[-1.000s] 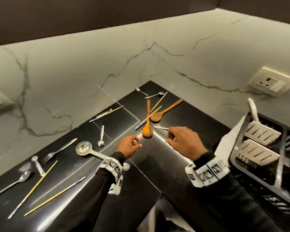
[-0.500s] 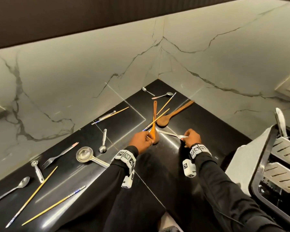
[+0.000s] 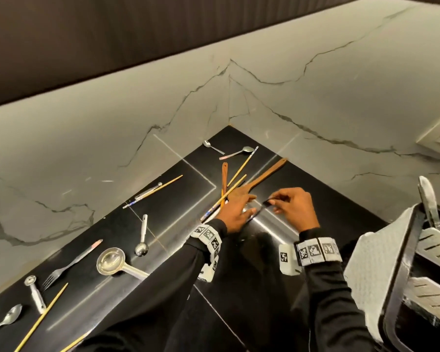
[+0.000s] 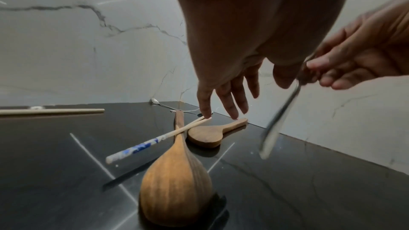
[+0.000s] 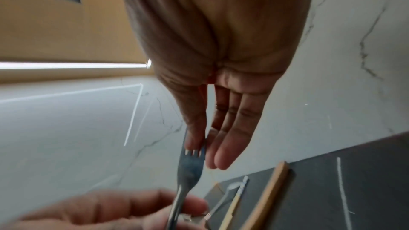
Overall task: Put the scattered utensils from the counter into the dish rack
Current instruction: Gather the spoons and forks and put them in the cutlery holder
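Pickup step in hand, none of the visible utensils judged racked yet; nearest, the black surface (image 3: pixel 252 288) ran bare between the two sleeves, so there was open room close to the person; the dish rack (image 3: pixel 401 262) sat at the right edge of the head view, its rim well apart from the scattered pieces; the right hand (image 3: pixel 294 207) pinched a metal fork (image 5: pixel 190 163) by the tine end between thumb and fingertips, the other fingers straight beside it, handle hanging down toward the left hand (image 3: pixel 236 209); the left hand was spread, fingers straight, reaching over the crossed pile; whether its thumb touched the fork handle could not be told, blur; just beyond lay the orange wooden spoon (image 4: pixel 175 190), a blue-tipped chopstick (image 4: pixel 155 140) crossing over its handle, and the brown wooden spoon (image 4: pixel 205 135) beside them; left fingertips (image 4: pixel 204 111) came down near the chopstick's far end; next move judged: carry the fork right to the rack and close the left hand on the chopstick or a spoon; crossed pieces could drag each other, so lifting the top one first seemed safer; farther left lay a ladle (image 3: pixel 109 261), another fork (image 3: pixel 69 265), more chopsticks; at the far corner small spoons (image 3: pixel 247 149) lay tight against the marble wall (image 3: pixel 163 102), little room for fingers behind them.
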